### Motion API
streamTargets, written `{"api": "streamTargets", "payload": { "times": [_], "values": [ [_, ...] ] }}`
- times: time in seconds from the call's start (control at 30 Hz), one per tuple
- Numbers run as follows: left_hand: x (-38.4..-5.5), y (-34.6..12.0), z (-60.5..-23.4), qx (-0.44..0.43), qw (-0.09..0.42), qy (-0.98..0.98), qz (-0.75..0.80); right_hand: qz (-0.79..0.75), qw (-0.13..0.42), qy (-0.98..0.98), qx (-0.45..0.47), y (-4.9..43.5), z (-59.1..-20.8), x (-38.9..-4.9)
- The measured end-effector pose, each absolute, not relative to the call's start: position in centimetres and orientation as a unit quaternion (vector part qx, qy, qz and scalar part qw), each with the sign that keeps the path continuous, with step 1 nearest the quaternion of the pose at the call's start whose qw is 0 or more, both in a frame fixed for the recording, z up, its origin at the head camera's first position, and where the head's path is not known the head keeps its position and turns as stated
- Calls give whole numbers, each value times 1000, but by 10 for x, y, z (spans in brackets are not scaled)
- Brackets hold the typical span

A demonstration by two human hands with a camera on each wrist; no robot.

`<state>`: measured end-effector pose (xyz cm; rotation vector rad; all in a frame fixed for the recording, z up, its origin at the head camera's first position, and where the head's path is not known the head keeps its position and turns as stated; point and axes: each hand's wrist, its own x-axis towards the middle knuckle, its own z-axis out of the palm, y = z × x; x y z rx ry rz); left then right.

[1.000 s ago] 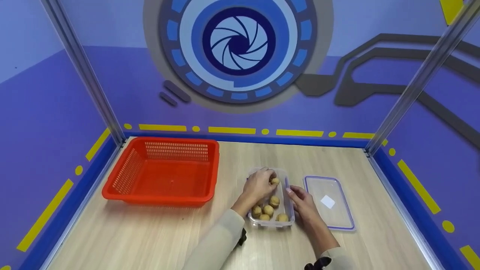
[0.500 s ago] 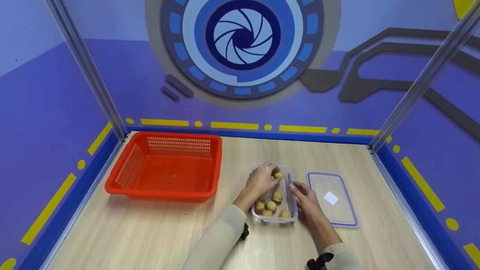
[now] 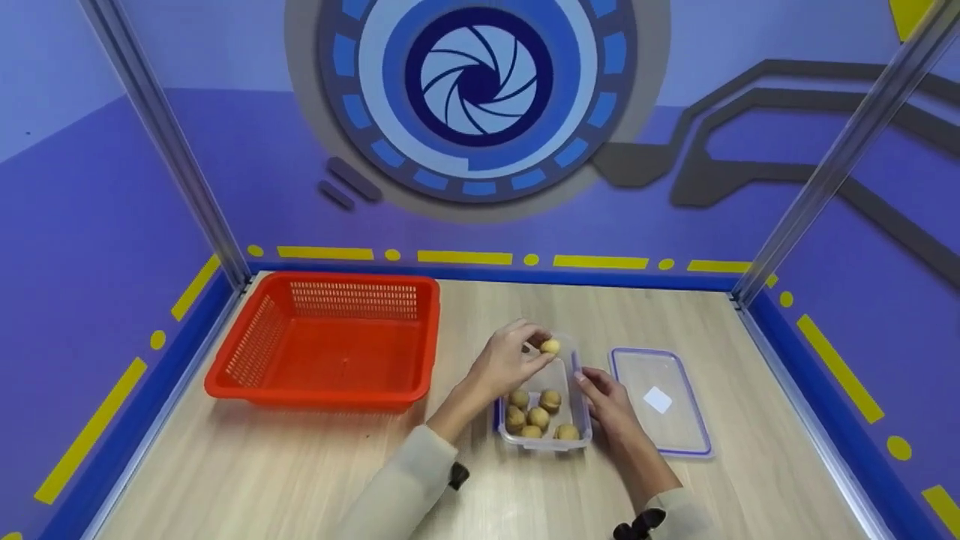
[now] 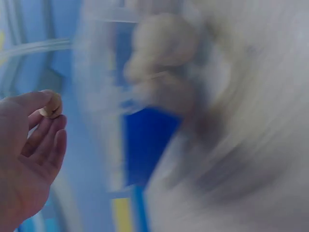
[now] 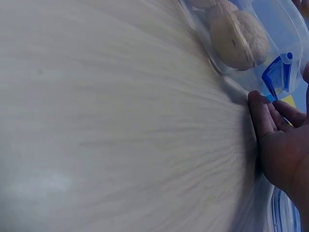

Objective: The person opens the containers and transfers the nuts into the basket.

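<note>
Now, walnut point(image 3: 550, 347): prob. light, hard; pinch mid
L hand point(image 3: 502, 363): fingers pinching walnut
R hand point(image 3: 613, 409): fingers relaxed, touching box point(image 3: 543, 443)

Cool, even room light where I stand, moderately bright; soft shadow below the red basket point(image 3: 345, 345), pale sheen on the near tabletop point(image 3: 517, 495). Head view reasonably clear. Left wrist view: heavy smear over the boxed walnuts point(image 4: 164, 41), right side washed to pale streaks; left hand point(image 4: 29, 154) and held walnut point(image 4: 51, 107) crisper. Right wrist view: wood grain drawn into streaks, glare patch low at left, right hand point(image 5: 285, 150) dim, dark shadow alongside.
</note>
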<state>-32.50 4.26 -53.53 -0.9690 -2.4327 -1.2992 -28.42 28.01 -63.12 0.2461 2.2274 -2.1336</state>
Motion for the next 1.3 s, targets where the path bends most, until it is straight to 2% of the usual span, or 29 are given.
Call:
{"api": "streamTargets", "payload": {
  "times": [0.2,0.43,0.6,0.83,1.1,1.3],
  "values": [
    [-298,-23,-505,-285,123,-826,-471,-702,24,709,64,270,-636,-281],
    [-293,-108,-500,-208,209,-847,-443,-700,19,711,61,265,-639,-279],
    [-294,-146,-501,-159,204,-864,-432,-700,25,711,65,266,-638,-278],
    [-316,-165,-506,-156,192,-868,-432,-695,23,716,65,276,-632,-282],
    [-340,-169,-537,-124,148,-882,-429,-694,23,715,74,284,-633,-279],
    [-347,-172,-553,-111,136,-894,-412,-709,19,702,61,283,-633,-282]
  ]
}}
